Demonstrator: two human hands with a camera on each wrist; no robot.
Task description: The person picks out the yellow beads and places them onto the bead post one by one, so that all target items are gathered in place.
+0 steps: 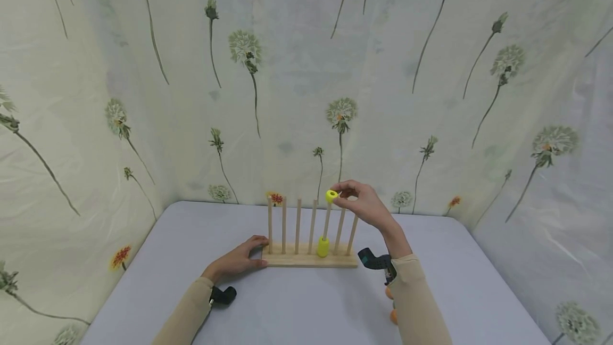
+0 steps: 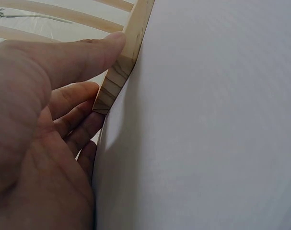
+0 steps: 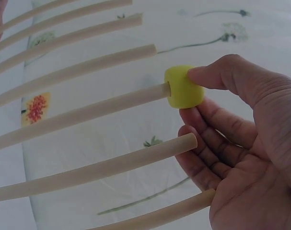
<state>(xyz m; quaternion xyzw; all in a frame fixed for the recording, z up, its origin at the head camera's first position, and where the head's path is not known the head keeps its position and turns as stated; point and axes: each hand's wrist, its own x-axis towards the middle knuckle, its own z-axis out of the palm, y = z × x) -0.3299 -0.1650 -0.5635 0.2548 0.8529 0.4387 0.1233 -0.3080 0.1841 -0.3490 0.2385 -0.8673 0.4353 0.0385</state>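
Observation:
A wooden peg stand (image 1: 311,263) with several upright pegs is on the table. My left hand (image 1: 241,257) grips its left end, with the thumb (image 2: 95,60) on the front side and fingers behind the base. My right hand (image 1: 366,204) pinches a yellow bead (image 3: 181,88) between thumb and fingers at the tip of one peg (image 3: 111,108); the peg's end meets the bead's hole. Lower on that same peg, yellow bead material (image 1: 323,247) sits against the base. Two pegs stand right of it, partly behind my right hand in the head view.
Orange balls or beads (image 1: 394,316) lie partly hidden under my right forearm, with something greenish between them. A white cloth (image 1: 297,307) covers the table. Behind hangs a curtain (image 1: 287,95) printed with dandelions. Dark wrist cameras (image 1: 224,295) are strapped to both wrists.

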